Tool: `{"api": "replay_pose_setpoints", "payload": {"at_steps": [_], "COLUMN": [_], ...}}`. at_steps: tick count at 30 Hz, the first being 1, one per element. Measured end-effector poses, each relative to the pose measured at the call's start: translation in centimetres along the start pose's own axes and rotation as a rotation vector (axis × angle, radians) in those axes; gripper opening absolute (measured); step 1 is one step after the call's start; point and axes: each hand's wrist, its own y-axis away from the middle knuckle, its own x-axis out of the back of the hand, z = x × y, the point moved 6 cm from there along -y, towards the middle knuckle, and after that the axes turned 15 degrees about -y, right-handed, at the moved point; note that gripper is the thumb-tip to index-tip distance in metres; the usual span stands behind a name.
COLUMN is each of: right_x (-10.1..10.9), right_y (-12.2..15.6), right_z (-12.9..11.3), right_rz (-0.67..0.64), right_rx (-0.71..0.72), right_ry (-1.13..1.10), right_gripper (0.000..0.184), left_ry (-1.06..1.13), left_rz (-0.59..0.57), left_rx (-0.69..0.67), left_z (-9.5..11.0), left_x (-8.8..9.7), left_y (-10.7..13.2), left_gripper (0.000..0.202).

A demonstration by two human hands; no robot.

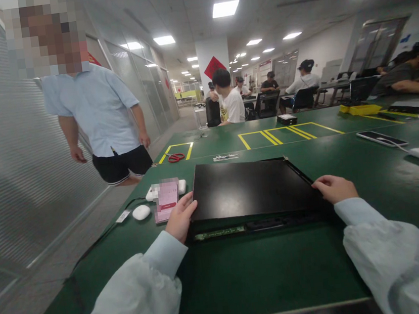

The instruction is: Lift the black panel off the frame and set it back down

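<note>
Head view: left hand [181, 217] and right hand [333, 188] grip black panel [249, 187].

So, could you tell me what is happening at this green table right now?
A person in pale sleeves holds a black panel flat on the green table, left hand at its near left corner, right hand at its near right corner. A strip of circuit board shows under the near edge. A pink booklet lies beside the left hand, and another person stands to the left.
</note>
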Motion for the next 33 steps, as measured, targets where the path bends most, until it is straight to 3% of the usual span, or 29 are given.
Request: {"api": "replay_pose_setpoints", "payload": {"at_steps": [5, 10, 23, 33], "right_x": [-0.3, -0.2, -0.8, -0.7], "right_y": [-0.1, -0.1, -0.3, -0.2], "right_z": [0.5, 0.5, 1.5, 1.1], "right_rz": [-0.009, 0.001, 0.022, 0.026], "right_rx": [-0.038, -0.04, -0.054, -0.028], "right_ry": [-0.04, -0.033, -0.129, -0.119], "right_gripper": [0.025, 0.024, 0.027, 0.025], "left_ry": [-0.442, -0.695, -1.088, -1.177], "left_rz": [0.137, 0.071, 0.026, 0.013], "left_rx": [-0.174, -0.185, -0.244, -0.284], "left_z": [-0.2, -2.0, -2.3, -1.8], "left_x": [2.7, 3.4, 3.0, 2.3], "left_y": [-1.2, -2.4, -2.2, -1.8], "left_gripper": [0.044, 0.05, 0.045, 0.044]}}
